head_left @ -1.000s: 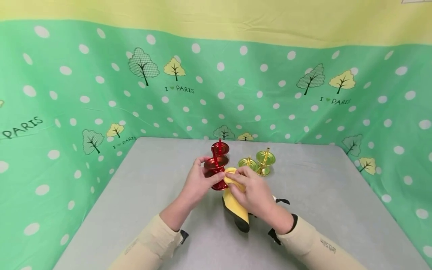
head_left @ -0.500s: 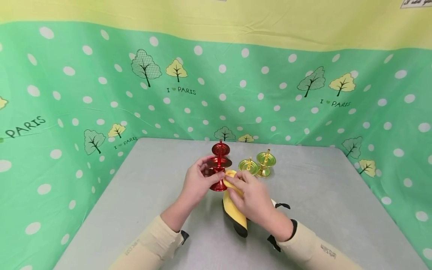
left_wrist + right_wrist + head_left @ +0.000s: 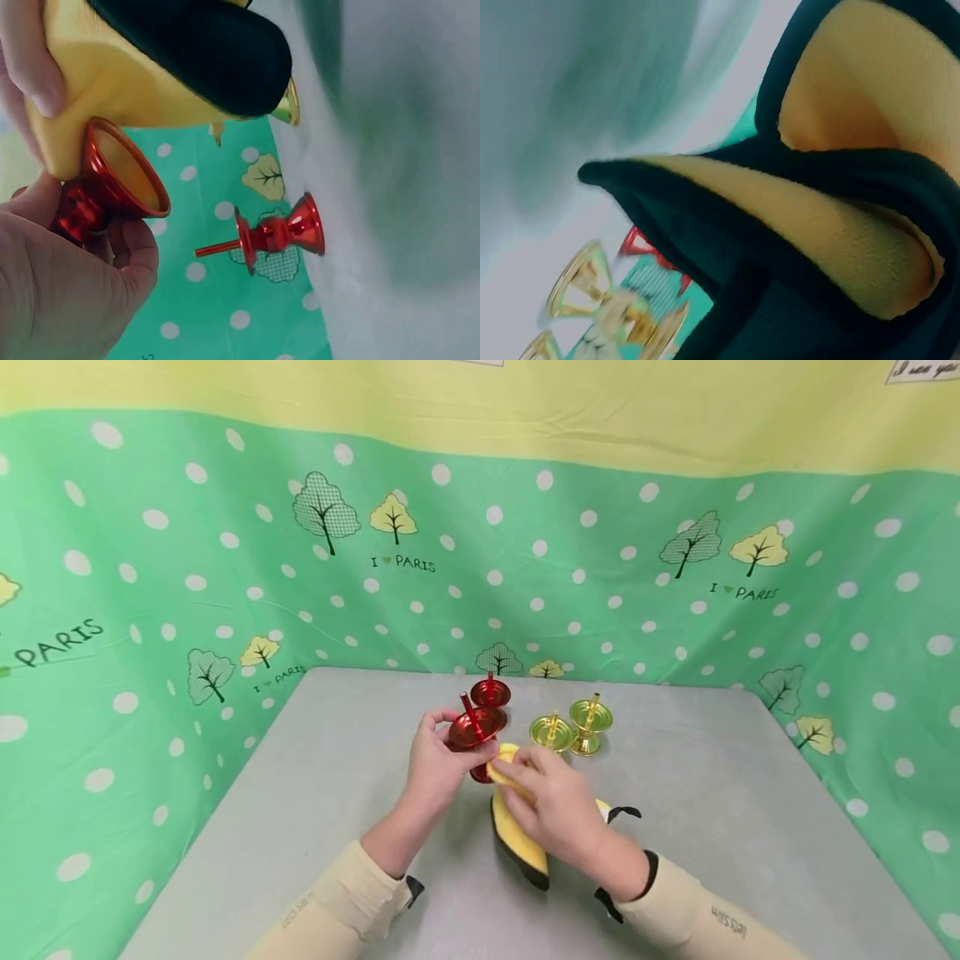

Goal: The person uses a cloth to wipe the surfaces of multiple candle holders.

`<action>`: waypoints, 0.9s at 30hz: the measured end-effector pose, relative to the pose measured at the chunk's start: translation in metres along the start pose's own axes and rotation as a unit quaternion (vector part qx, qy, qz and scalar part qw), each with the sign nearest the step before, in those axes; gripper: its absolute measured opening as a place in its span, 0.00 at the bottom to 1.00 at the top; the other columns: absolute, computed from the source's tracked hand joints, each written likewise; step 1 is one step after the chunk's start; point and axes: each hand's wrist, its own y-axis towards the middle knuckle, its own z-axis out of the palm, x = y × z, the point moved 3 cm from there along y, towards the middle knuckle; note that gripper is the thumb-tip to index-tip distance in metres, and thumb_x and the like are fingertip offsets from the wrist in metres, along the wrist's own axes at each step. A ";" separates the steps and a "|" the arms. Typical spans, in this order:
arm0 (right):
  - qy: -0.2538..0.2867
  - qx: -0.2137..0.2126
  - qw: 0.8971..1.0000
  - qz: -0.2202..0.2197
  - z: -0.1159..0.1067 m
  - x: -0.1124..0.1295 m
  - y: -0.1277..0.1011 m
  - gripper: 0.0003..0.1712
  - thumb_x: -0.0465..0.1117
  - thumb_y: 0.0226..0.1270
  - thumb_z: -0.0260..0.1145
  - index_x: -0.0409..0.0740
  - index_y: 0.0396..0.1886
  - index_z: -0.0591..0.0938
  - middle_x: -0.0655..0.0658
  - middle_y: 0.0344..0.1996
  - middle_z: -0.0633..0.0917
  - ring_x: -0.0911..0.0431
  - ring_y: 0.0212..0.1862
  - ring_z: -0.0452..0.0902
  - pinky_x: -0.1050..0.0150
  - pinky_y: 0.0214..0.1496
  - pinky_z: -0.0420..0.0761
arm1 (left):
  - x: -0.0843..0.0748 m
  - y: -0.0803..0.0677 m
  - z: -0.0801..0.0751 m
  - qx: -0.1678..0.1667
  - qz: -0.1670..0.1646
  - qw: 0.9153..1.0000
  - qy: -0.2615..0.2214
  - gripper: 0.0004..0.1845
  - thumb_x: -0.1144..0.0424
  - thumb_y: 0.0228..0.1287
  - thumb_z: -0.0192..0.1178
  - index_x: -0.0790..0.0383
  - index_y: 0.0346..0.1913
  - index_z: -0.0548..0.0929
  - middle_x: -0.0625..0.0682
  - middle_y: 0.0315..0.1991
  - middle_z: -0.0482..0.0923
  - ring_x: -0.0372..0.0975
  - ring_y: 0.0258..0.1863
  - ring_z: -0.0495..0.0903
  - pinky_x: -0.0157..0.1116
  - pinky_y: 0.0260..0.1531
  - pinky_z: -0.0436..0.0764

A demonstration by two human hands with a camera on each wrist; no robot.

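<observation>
My left hand point(image 3: 435, 762) grips a shiny red candlestick point(image 3: 478, 729) by its stem, raised off the table. Its dish and spike lean left in the head view. The left wrist view shows the flared base point(image 3: 112, 176) from below. My right hand point(image 3: 558, 802) pinches a yellow cloth with black edging point(image 3: 517, 842) and presses it against the candlestick just beneath the dish. Most of the cloth hangs down below the fingers. Folds of that cloth point(image 3: 810, 225) fill much of the right wrist view, so the right fingers are hidden there.
A second red candlestick point(image 3: 491, 693) stands upright behind the held one. Two gold candlesticks, a shorter one point(image 3: 551, 733) and a taller one point(image 3: 592, 717), stand to its right. A grey table point(image 3: 697, 793) meets a green dotted curtain point(image 3: 420, 610) at the back and sides.
The held candlestick tipped from leaning left to upright, then leaned left again. My right hand and the cloth shifted slightly on it. The standing candlesticks have stayed in place.
</observation>
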 end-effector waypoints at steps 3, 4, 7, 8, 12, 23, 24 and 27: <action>-0.016 -0.007 0.999 -0.045 0.003 0.012 -0.004 0.21 0.35 0.61 0.74 0.50 0.54 0.92 0.46 0.38 0.83 0.55 0.36 0.77 0.65 0.32 0.80 | 0.001 -0.001 0.000 -0.020 -0.001 1.000 -0.005 0.37 0.71 0.51 0.83 0.64 0.59 0.70 0.62 0.51 0.88 0.40 0.43 0.87 0.31 0.39 0.85; -0.027 -0.010 0.998 -0.054 0.004 0.015 -0.005 0.22 0.35 0.60 0.74 0.52 0.55 0.92 0.47 0.37 0.83 0.55 0.36 0.78 0.64 0.32 0.80 | 0.002 0.000 0.000 -0.025 -0.002 1.000 -0.008 0.38 0.70 0.51 0.84 0.64 0.59 0.69 0.62 0.51 0.87 0.39 0.43 0.86 0.29 0.39 0.84; -0.068 -0.011 0.995 -0.071 0.008 0.022 -0.003 0.22 0.35 0.61 0.72 0.51 0.55 0.91 0.47 0.37 0.83 0.54 0.35 0.78 0.62 0.31 0.81 | 0.002 0.000 0.003 -0.040 0.003 0.999 -0.015 0.38 0.69 0.51 0.84 0.65 0.59 0.68 0.62 0.52 0.86 0.40 0.46 0.86 0.28 0.40 0.84; -0.084 -0.008 0.994 -0.076 0.010 0.024 -0.002 0.21 0.36 0.61 0.72 0.51 0.55 0.91 0.47 0.38 0.84 0.53 0.34 0.78 0.61 0.31 0.81 | 0.002 -0.001 0.004 -0.044 0.005 0.999 -0.016 0.38 0.69 0.51 0.84 0.65 0.58 0.67 0.63 0.53 0.86 0.42 0.47 0.87 0.29 0.42 0.85; -0.126 0.011 0.988 -0.085 0.016 0.029 0.000 0.17 0.37 0.61 0.72 0.48 0.51 0.91 0.47 0.39 0.85 0.51 0.36 0.79 0.60 0.31 0.82 | 0.001 -0.003 0.009 -0.058 0.018 0.998 0.003 0.41 0.67 0.49 0.86 0.66 0.59 0.68 0.64 0.54 0.85 0.48 0.54 0.87 0.38 0.53 0.88; -0.066 0.008 0.998 0.016 -0.003 -0.007 -0.002 0.15 0.36 0.59 0.77 0.48 0.47 0.94 0.46 0.36 0.84 0.54 0.34 0.78 0.61 0.29 0.81 | -0.002 -0.007 0.003 0.000 0.063 0.997 0.041 0.38 0.76 0.50 0.81 0.63 0.65 0.76 0.62 0.56 0.89 0.49 0.59 0.87 0.42 0.51 0.91; -0.056 0.019 0.998 0.030 -0.003 -0.010 -0.002 0.15 0.36 0.60 0.79 0.48 0.47 0.94 0.46 0.37 0.84 0.55 0.34 0.77 0.62 0.30 0.80 | -0.001 -0.007 0.002 0.009 0.061 0.997 0.049 0.38 0.75 0.50 0.81 0.62 0.65 0.77 0.61 0.56 0.89 0.49 0.59 0.87 0.43 0.53 0.90; -0.023 0.048 0.996 0.065 -0.004 -0.015 -0.003 0.16 0.37 0.58 0.82 0.46 0.48 0.94 0.46 0.38 0.85 0.57 0.34 0.78 0.66 0.32 0.80 | 0.001 -0.006 0.002 0.037 0.042 0.997 0.062 0.37 0.74 0.51 0.80 0.62 0.65 0.76 0.60 0.57 0.89 0.49 0.60 0.86 0.47 0.59 0.88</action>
